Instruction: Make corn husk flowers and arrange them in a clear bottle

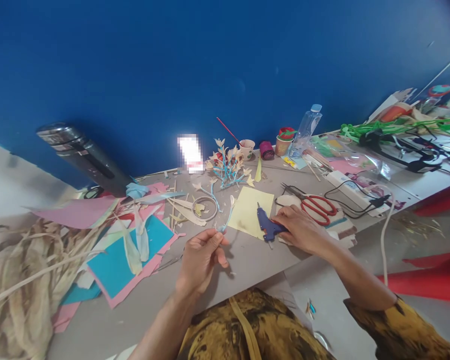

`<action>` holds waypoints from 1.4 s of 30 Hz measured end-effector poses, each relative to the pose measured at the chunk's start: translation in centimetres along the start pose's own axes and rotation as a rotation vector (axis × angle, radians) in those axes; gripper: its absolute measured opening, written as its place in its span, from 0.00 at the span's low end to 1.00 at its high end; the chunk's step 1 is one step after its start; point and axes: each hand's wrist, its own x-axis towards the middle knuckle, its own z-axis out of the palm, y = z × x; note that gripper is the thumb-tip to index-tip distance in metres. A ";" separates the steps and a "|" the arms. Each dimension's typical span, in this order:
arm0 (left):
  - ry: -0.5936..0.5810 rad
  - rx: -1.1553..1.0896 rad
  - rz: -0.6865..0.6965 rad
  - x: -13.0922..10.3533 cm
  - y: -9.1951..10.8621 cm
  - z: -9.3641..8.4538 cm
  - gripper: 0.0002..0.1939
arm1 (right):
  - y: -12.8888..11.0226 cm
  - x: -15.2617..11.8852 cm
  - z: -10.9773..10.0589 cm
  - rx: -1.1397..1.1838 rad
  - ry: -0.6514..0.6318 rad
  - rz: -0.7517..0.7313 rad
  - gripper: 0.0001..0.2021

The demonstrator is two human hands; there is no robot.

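Note:
Between the thumb and fingers of my left hand (pixel 206 255) is a thin blue stem with a small pale flower bud (pixel 231 202) at its tip, pointing away from me. My right hand (pixel 298 230) is closed on the handle of a blue glue gun (pixel 267 224), which lies over a pale yellow sheet (pixel 243 207). Red-handled scissors (pixel 317 206) rest just beyond my right hand. Past the sheet stands a bunch of pale flowers on blue stems (pixel 228 167). A tape roll (pixel 204 209) and a loose blue-stemmed flower (pixel 212 192) lie ahead of my left hand.
Dried husks (pixel 26 290) and blue and pink sheets (pixel 129 265) cover the table's left side. A dark flask (pixel 84 160) leans by the blue wall. Paper cups (pixel 246 150), a plastic bottle (pixel 306 131), a power strip (pixel 354 192) and cables are at the right.

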 end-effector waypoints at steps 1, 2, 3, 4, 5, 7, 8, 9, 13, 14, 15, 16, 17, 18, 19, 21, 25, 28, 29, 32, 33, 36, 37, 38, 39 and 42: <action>0.007 -0.001 0.006 0.1 -0.1 0.0 0.16 | 0.4 0.0 0.0 0.035 0.021 -0.019 0.17; 0.014 -0.002 0.008 0.2 -0.1 0.0 0.16 | 0.8 -0.1 -0.1 0.078 0.052 -0.036 0.17; 0.020 -0.004 0.007 0.4 -0.2 0.0 0.17 | 1.2 -0.3 -0.2 0.127 0.091 -0.048 0.18; 0.027 -0.007 0.005 0.5 -0.3 0.0 0.17 | 1.6 -0.5 -0.3 0.186 0.128 -0.054 0.18; 0.031 -0.012 0.002 0.7 -0.4 0.1 0.17 | 2.0 -0.8 -0.4 0.252 0.161 -0.057 0.19; 0.040 -0.025 -0.001 1.1 -0.6 0.4 0.18 | 2.5 -1.3 -0.7 0.389 0.213 -0.069 0.19; 0.042 -0.032 -0.001 1.3 -0.7 0.6 0.19 | 2.6 -1.4 -0.8 0.441 0.235 -0.075 0.19; 0.041 -0.038 0.000 1.5 -0.6 0.9 0.19 | 2.7 -1.5 -0.9 0.471 0.255 -0.082 0.19; 0.054 -0.059 0.031 2.0 0.2 1.2 0.21 | 2.1 -0.9 -0.8 0.348 0.254 -0.115 0.18; 0.069 -0.070 0.051 2.1 0.6 1.1 0.21 | 1.9 -0.7 -0.7 0.290 0.221 -0.123 0.18; 0.090 -0.084 0.077 2.1 0.9 0.9 0.21 | 1.6 -0.4 -0.5 0.234 0.180 -0.131 0.18; 0.111 -0.100 0.102 2.1 1.2 0.7 0.21 | 1.5 -0.2 -0.4 0.185 0.140 -0.139 0.18; 0.130 -0.116 0.126 2.1 1.5 0.5 0.21 | 1.3 0.0 -0.3 0.143 0.107 -0.142 0.18; 0.142 -0.127 0.146 2.1 1.6 0.4 0.21 | 1.2 0.1 -0.1 0.108 0.082 -0.143 0.19; 0.145 -0.131 0.155 2.2 1.7 0.5 0.21 | 1.1 0.2 -0.1 0.080 0.064 -0.143 0.19; 0.130 -0.114 0.125 2.6 1.5 1.0 0.19 | 1.0 0.3 0.1 0.048 0.039 -0.143 0.19; 0.121 -0.049 -0.065 4.6 0.0 3.2 0.11 | 0.9 0.4 0.1 0.051 0.005 -0.153 0.19; 0.147 0.005 -0.141 6.5 -1.1 4.2 0.06 | 0.9 0.4 0.1 0.109 0.008 -0.158 0.19; 0.156 0.015 -0.151 7.0 -1.4 4.2 0.05 | 1.0 0.4 0.1 0.146 0.018 -0.159 0.19; 0.164 0.017 -0.164 8.0 -1.9 3.8 0.05 | 2.0 -0.5 0.2 0.303 0.095 -0.138 0.17; 0.159 0.015 -0.165 8.2 -2.0 3.6 0.06 | 2.5 -0.9 0.3 0.370 0.144 -0.122 0.17; 0.134 0.006 -0.169 8.2 -1.8 3.0 0.06 | 4.1 -2.5 0.3 0.573 0.311 -0.058 0.19; 0.124 0.002 -0.170 8.1 -1.7 2.9 0.06 | 4.3 -2.8 0.3 0.619 0.353 -0.050 0.20; 0.117 -0.004 -0.169 8.0 -1.6 2.9 0.06 | 4.4 -3.1 0.2 0.642 0.382 -0.052 0.20; 0.111 -0.011 -0.164 7.9 -1.5 2.9 0.05 | 4.2 -3.1 0.2 0.646 0.401 -0.065 0.19; 0.098 -0.028 -0.132 7.6 -1.4 3.1 0.02 | 2.4 -2.4 0.0 0.610 0.408 -0.203 0.18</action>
